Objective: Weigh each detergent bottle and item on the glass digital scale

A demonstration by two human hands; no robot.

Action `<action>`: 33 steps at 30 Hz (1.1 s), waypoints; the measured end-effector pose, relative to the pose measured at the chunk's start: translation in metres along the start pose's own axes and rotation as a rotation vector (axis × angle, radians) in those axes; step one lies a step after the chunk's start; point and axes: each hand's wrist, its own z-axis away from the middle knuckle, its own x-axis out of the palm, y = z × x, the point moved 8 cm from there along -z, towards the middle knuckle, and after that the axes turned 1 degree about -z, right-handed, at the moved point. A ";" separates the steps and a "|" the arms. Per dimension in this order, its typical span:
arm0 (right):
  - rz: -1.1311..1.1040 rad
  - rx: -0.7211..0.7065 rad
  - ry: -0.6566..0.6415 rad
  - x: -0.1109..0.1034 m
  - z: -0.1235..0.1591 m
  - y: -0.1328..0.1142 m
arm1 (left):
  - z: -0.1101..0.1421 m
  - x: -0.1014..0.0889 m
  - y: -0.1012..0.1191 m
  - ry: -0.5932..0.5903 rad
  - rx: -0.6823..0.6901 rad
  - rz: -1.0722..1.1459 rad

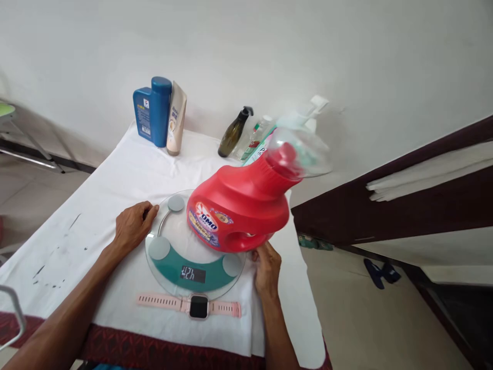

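Observation:
A round glass bathroom scale [175, 257] with a teal band and a lit display lies on the white cloth. On it stands a red OMO detergent bottle [239, 205], seeming to lean right in this view. At the bottle's cap is a clear, blurred, dome-like plastic thing [314, 151]; how it rests there I cannot tell. My left hand [134, 223] is curled at the scale's left rim, thumb and finger closed on the edge. My right hand [267, 267] is bent at the right rim below the bottle's handle, fingertips at the edge and partly hidden.
A smartwatch with a pink strap [198, 307] lies in front of the scale. Along the wall stand a blue bottle [154, 113], a beige tube [176, 121], a dark green pump bottle [233, 134] and a clear bottle [256, 136]. Dark slippers [381, 273] lie on the floor at right.

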 end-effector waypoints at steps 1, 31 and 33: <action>0.047 0.028 0.024 -0.002 0.000 -0.003 | 0.000 -0.001 -0.001 -0.007 -0.005 0.007; -0.474 -0.251 0.312 -0.018 -0.111 -0.121 | -0.001 0.013 -0.006 0.015 0.047 0.104; -0.460 -0.241 0.325 -0.013 -0.133 -0.113 | -0.001 0.013 -0.005 0.010 0.047 0.106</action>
